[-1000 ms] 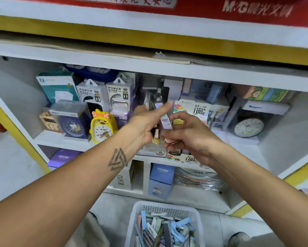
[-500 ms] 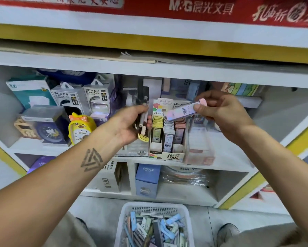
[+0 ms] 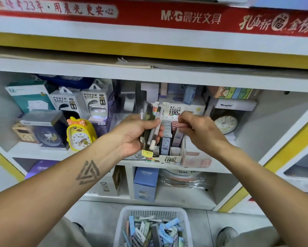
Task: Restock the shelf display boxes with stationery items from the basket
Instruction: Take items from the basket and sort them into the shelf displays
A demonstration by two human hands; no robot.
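Your left hand [image 3: 135, 134] curls its fingers around a bundle of stationery [image 3: 150, 129], a dark flat case and a grey-white pen among it, held upright just in front of the shelf. Your right hand [image 3: 201, 132] pinches a pink-capped lead refill case [image 3: 179, 132] between thumb and fingertips at the right column of the 0.7 HB display box [image 3: 167, 158]. Below, the white basket [image 3: 121, 227] on the floor holds mixed pastel cases.
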